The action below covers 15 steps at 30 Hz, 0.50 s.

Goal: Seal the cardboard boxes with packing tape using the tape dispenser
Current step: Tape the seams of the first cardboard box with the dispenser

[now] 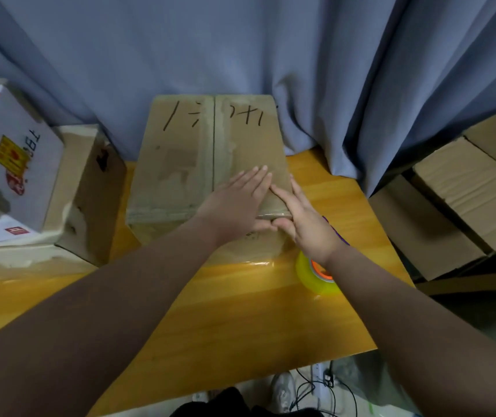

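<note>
Both sets of fingers point(257, 179) lie straight and close together, pressed flat on the top of one cardboard box point(177, 158) near its front right corner. The left hand point(234, 203) and right hand point(307, 221) touch at the fingertips, and both thumbs hook over the front edge. One yellowish tape roll point(310, 276) lies on the bench point(240, 311), just under the right wrist. Two more boxes point(90, 188) stand stacked at the left. At least three cartons point(457, 188) are at the right.

Tape dispenser point(310, 278) partly behind right wrist point(329, 251)
</note>
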Tool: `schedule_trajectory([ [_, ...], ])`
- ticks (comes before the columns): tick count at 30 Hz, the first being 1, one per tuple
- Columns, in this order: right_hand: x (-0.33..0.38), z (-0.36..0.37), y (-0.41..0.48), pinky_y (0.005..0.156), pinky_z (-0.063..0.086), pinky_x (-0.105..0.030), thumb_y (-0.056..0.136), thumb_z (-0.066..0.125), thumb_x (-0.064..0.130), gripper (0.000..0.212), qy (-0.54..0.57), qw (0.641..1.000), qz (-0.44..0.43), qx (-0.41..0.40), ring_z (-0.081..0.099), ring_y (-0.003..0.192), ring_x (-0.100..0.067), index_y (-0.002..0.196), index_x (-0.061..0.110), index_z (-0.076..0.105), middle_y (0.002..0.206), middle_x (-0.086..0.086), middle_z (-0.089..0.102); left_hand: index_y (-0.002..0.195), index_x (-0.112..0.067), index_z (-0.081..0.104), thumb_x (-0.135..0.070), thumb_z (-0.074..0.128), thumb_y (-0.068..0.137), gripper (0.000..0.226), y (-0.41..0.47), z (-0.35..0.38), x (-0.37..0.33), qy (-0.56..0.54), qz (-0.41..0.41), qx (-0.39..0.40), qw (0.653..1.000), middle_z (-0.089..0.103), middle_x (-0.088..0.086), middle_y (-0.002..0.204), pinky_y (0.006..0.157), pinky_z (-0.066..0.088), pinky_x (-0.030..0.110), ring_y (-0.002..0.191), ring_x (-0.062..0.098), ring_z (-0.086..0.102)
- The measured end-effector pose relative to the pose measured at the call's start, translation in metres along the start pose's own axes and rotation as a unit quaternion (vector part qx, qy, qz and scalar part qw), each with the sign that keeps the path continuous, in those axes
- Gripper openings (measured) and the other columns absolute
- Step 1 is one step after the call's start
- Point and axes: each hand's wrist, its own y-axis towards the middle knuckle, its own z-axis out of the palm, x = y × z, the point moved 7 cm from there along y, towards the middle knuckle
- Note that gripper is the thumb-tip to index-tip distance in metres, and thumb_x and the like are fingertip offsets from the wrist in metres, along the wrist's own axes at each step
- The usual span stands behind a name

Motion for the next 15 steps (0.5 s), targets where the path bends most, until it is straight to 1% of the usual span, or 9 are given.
schedule_trajectory([
  [2,-0.002,0.000,-0.001,0.102,0.042,-0.033,0.094,0.055,0.034,0.064,-0.014,1.000,-0.004,-0.003,0.027,0.141,-0.014,0.149,0.038,0.024,0.161,0.007,-0.006,0.151,-0.009,-0.008,-0.069,0.026,0.087,0.094,-0.001,0.003,0.000,0.019,-0.009,0.006,1.000,-0.010,0.007,0.159,0.115,-0.009,0.028,0.147,0.016,-0.008],
  [4,0.000,-0.001,0.000,0.100,0.045,-0.033,0.092,0.058,0.031,0.067,-0.015,1.000,-0.017,0.003,0.030,0.141,-0.017,0.149,0.036,0.024,0.161,0.005,-0.006,0.151,-0.009,-0.008,-0.068,0.031,0.088,0.094,-0.001,0.002,-0.001,0.022,-0.017,0.006,1.000,-0.011,0.007,0.159,0.114,-0.010,0.028,0.147,0.017,-0.008],
  [6,-0.002,-0.001,0.000,0.103,0.042,-0.031,0.091,0.062,0.029,0.072,-0.011,0.999,-0.027,0.029,0.026,0.143,-0.016,0.150,0.036,0.022,0.161,0.004,-0.008,0.150,-0.008,-0.011,-0.067,0.037,0.087,0.098,-0.001,0.002,0.000,0.031,-0.024,0.016,0.999,-0.013,0.009,0.159,0.115,-0.010,0.029,0.147,0.018,-0.009],
  [8,-0.003,-0.001,-0.003,0.109,0.033,-0.029,0.093,0.058,0.035,0.071,0.044,0.997,-0.018,0.067,0.015,0.143,-0.005,0.149,0.042,0.017,0.161,0.009,-0.009,0.150,-0.009,-0.012,-0.070,0.038,0.085,0.103,-0.002,0.002,-0.002,0.034,-0.040,0.037,0.998,-0.015,0.010,0.158,0.116,-0.009,0.032,0.146,0.021,-0.011],
  [10,0.001,-0.007,-0.006,0.111,0.024,-0.023,0.097,0.042,0.046,0.059,0.196,0.979,0.038,0.047,0.009,0.141,0.003,0.150,0.044,0.014,0.159,0.016,0.003,0.151,-0.014,-0.011,-0.075,0.029,0.083,0.099,0.003,-0.001,-0.010,0.016,-0.060,0.029,0.998,-0.014,0.012,0.158,0.117,-0.007,0.037,0.146,0.026,-0.011],
  [11,-0.001,-0.008,-0.006,0.108,0.023,-0.019,0.099,0.036,0.047,0.058,0.274,0.958,0.086,0.015,0.014,0.142,0.000,0.151,0.039,0.012,0.156,0.017,0.013,0.151,-0.017,-0.010,-0.072,0.025,0.086,0.092,0.006,-0.003,-0.016,0.008,-0.068,0.020,0.997,-0.012,0.013,0.158,0.117,-0.006,0.039,0.146,0.028,-0.010],
  [12,-0.005,-0.007,-0.005,0.102,0.025,-0.015,0.100,0.032,0.047,0.058,0.320,0.938,0.135,-0.019,0.021,0.141,-0.005,0.153,0.033,0.010,0.155,0.012,0.021,0.151,-0.020,-0.009,-0.068,0.023,0.090,0.084,0.011,-0.004,-0.023,0.006,-0.072,0.012,0.997,-0.010,0.014,0.159,0.117,-0.005,0.040,0.146,0.029,-0.008],
  [13,-0.009,-0.005,-0.004,0.097,0.028,-0.013,0.102,0.029,0.045,0.058,0.335,0.925,0.172,-0.046,0.028,0.140,-0.010,0.153,0.028,0.010,0.154,0.006,0.029,0.152,-0.022,-0.007,-0.062,0.023,0.093,0.077,0.015,-0.005,-0.029,0.012,-0.073,0.004,0.997,-0.008,0.013,0.159,0.117,-0.003,0.041,0.147,0.029,-0.007],
  [15,-0.011,0.003,-0.001,0.089,0.037,-0.013,0.103,0.025,0.043,0.052,0.343,0.912,0.210,-0.082,0.040,0.134,-0.017,0.151,0.023,0.024,0.149,0.000,0.040,0.152,-0.021,-0.005,-0.055,0.025,0.097,0.071,0.017,-0.003,-0.034,0.031,-0.070,-0.003,0.997,-0.006,0.011,0.160,0.118,-0.002,0.040,0.147,0.026,-0.005],
])
